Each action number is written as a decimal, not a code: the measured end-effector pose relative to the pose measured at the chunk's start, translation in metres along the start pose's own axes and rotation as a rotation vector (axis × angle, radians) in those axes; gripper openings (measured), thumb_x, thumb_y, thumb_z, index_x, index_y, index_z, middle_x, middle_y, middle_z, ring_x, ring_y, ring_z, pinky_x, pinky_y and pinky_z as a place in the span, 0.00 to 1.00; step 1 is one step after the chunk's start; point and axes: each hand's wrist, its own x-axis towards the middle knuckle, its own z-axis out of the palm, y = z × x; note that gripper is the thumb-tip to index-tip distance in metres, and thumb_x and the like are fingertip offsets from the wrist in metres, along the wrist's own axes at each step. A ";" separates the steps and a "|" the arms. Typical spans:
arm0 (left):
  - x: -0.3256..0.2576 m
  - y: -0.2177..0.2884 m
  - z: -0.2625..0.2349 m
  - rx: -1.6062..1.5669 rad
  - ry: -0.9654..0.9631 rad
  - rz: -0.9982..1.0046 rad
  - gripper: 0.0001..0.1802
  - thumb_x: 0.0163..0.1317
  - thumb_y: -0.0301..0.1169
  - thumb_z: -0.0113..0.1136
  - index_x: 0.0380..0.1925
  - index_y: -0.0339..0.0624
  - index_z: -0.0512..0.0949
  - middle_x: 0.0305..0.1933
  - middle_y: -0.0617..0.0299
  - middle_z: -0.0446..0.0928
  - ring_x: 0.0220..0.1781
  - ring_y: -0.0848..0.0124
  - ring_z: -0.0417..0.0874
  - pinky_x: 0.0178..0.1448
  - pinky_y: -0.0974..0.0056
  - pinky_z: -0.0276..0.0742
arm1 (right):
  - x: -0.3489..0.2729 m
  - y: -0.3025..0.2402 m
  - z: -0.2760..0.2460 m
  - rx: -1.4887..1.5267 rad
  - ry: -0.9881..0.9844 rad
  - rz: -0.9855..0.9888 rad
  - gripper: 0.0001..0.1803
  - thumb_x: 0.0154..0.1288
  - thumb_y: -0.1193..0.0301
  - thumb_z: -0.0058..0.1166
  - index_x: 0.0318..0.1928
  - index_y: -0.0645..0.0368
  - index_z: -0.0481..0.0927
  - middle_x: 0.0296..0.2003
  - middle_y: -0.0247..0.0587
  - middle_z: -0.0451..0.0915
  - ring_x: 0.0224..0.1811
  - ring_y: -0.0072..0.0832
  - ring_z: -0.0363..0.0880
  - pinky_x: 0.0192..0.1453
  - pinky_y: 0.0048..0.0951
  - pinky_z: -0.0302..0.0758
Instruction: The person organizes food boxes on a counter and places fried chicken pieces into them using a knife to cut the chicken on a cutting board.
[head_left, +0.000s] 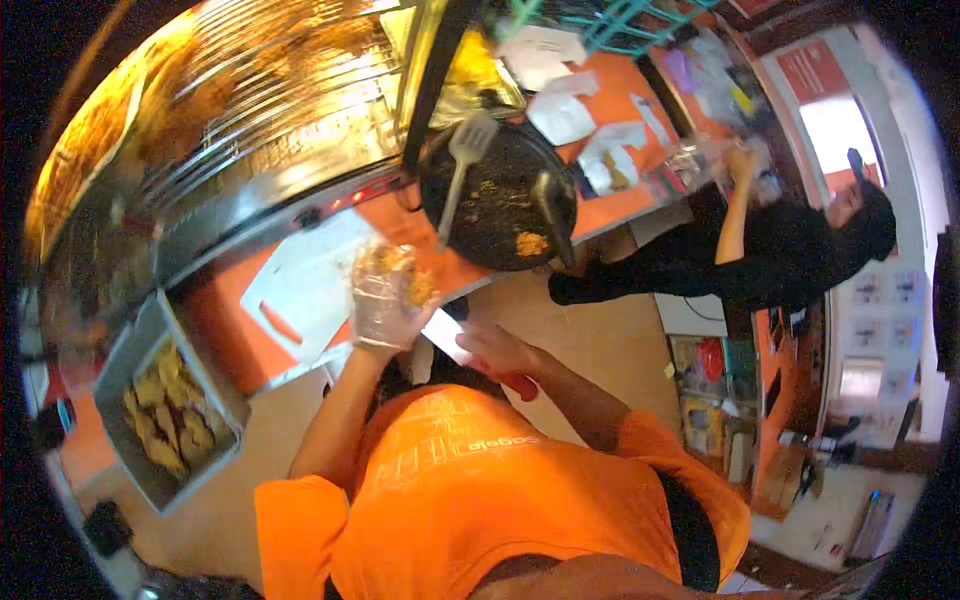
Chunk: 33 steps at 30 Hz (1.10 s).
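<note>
My left hand [380, 312], in a clear plastic glove, is closed around a golden, crumbly piece of fried food [420, 289] above the counter's front edge. Just to its right, my right hand [497, 350] grips a knife with a red handle [521, 386]. The knife's pale blade [446, 334] points up and left, close beneath the gloved hand; whether it touches the food I cannot tell. Under and left of the left hand lies a white board [305, 275] with an orange-red handle-shaped item [280, 323] on it.
Ahead is a round dark board [490, 225] with a slotted spatula [473, 140], a metal tool and crumbs. Left stands a grey bin [232, 395] of fried pieces. A lit display case [290, 110] fills the upper left. At right a person in dark clothes [770, 240] handles plastic bags.
</note>
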 end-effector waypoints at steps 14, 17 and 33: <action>0.376 0.093 0.280 0.070 -0.741 0.266 0.36 0.48 0.58 0.63 0.50 0.43 0.80 0.62 0.39 0.68 0.64 0.42 0.68 0.65 0.47 0.68 | 0.066 0.073 -0.296 0.891 0.464 0.565 0.10 0.74 0.62 0.45 0.48 0.51 0.68 0.18 0.31 0.66 0.10 0.21 0.61 0.14 0.28 0.65; 0.417 0.101 0.337 0.272 -0.784 0.266 0.32 0.49 0.56 0.62 0.45 0.41 0.83 0.58 0.43 0.74 0.59 0.48 0.76 0.61 0.51 0.73 | 0.101 0.088 -0.325 1.007 0.542 0.545 0.11 0.73 0.60 0.46 0.48 0.50 0.68 0.19 0.30 0.66 0.11 0.21 0.60 0.14 0.28 0.64; 0.421 0.070 0.473 0.199 -0.856 0.477 0.26 0.63 0.52 0.52 0.50 0.46 0.81 0.68 0.47 0.65 0.68 0.48 0.66 0.67 0.49 0.63 | -0.007 0.101 -0.277 1.073 0.191 0.833 0.19 0.74 0.59 0.45 0.57 0.56 0.66 0.19 0.32 0.68 0.11 0.22 0.64 0.13 0.28 0.67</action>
